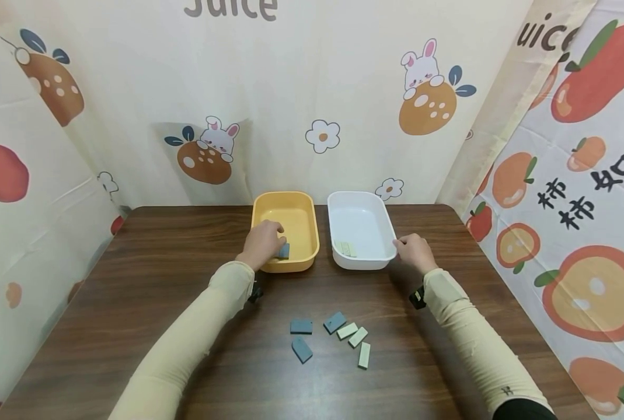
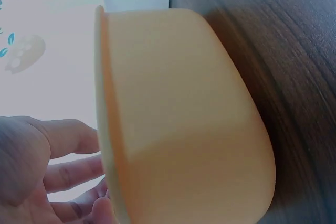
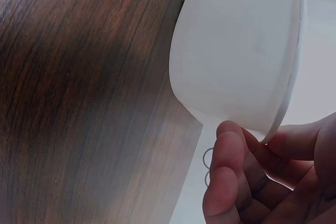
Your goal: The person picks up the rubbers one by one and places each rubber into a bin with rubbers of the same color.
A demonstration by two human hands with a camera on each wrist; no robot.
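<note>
Pale sleeves (image 1: 182,350) run out to the bins. The right hand (image 1: 417,254) has its fingers pinching the rim of the white bin (image 1: 365,224); the left hand (image 1: 261,244) reaches over the side of the yellow bin (image 1: 293,267), fingers bent, grip impossible to tell. On the bench (image 1: 259,379), toward the person from both hands, lie three blue tiles (image 1: 302,326), the leftmost crosswise and nearer the left hand, and three pale green tiles (image 1: 363,356), nearer the right.
</note>
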